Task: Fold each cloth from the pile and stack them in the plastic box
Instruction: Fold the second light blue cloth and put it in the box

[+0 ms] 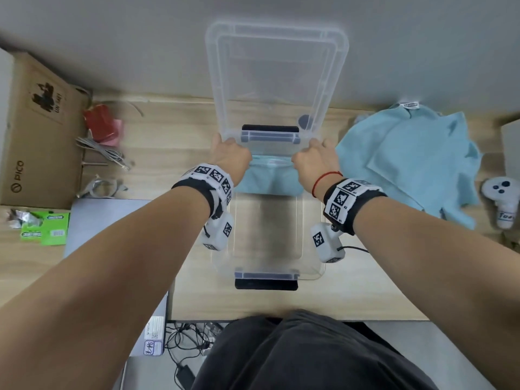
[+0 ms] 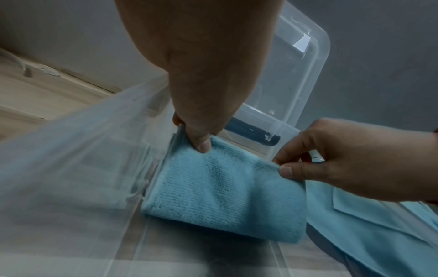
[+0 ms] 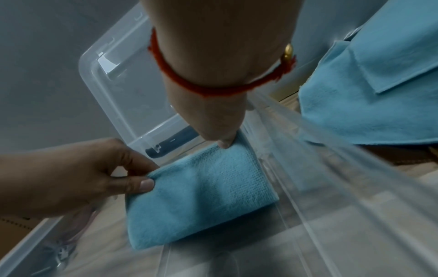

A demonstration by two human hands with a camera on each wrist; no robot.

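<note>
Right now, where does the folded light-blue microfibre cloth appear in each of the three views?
Head: folded light-blue microfibre cloth at centre, between both wrists.
Left wrist: cloth at lower centre, against the box wall.
Right wrist: cloth just below centre.
Shared landmark: the dark handle just beyond it.

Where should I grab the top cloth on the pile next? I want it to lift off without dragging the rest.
Take the top cloth by its free near corner, reaching from the box side with the right hand. That flap lies flat over the pile, its edge exposed.
</note>
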